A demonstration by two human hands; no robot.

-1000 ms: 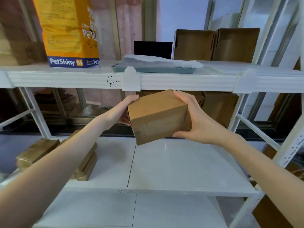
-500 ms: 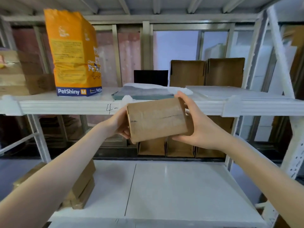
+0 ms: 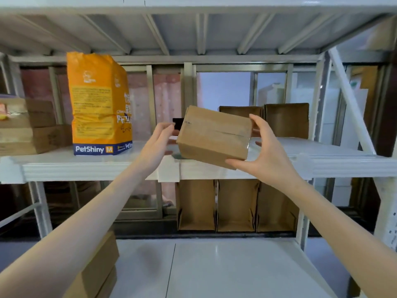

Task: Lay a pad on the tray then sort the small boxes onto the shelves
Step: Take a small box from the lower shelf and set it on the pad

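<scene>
Both hands are up at the front edge of the upper shelf (image 3: 322,162), w/ a small cardboard box (image 3: 213,136) between them. Right hand (image 3: 266,155) has hold of the box at its right end: thumb under the lower front corner, fingers curled over the top right edge. Left hand (image 3: 158,145) is at the box's left end, fingers spread and partly open; can't tell if it actually touches the box or sits just beside it. Box is tilted, left end higher, taped seam facing the camera, and it's in the air in front of the shelf lip.

On the upper shelf, left of the hands, an orange PetShiny bag (image 3: 100,104) stands upright. Further left a stack of cardboard boxes (image 3: 32,127). Behind the held box, to the right, two open brown bins (image 3: 285,119) stand side by side at the back of the shelf. A small black object (image 3: 177,123) shows just left of the box, mostly hidden.

Below, three more open cardboard bins (image 3: 236,205) stand in a row at the back of the lower shelf (image 3: 236,269). Flat cardboard packs (image 3: 101,265) lie stacked at its left, partly covered by the left forearm.
</scene>
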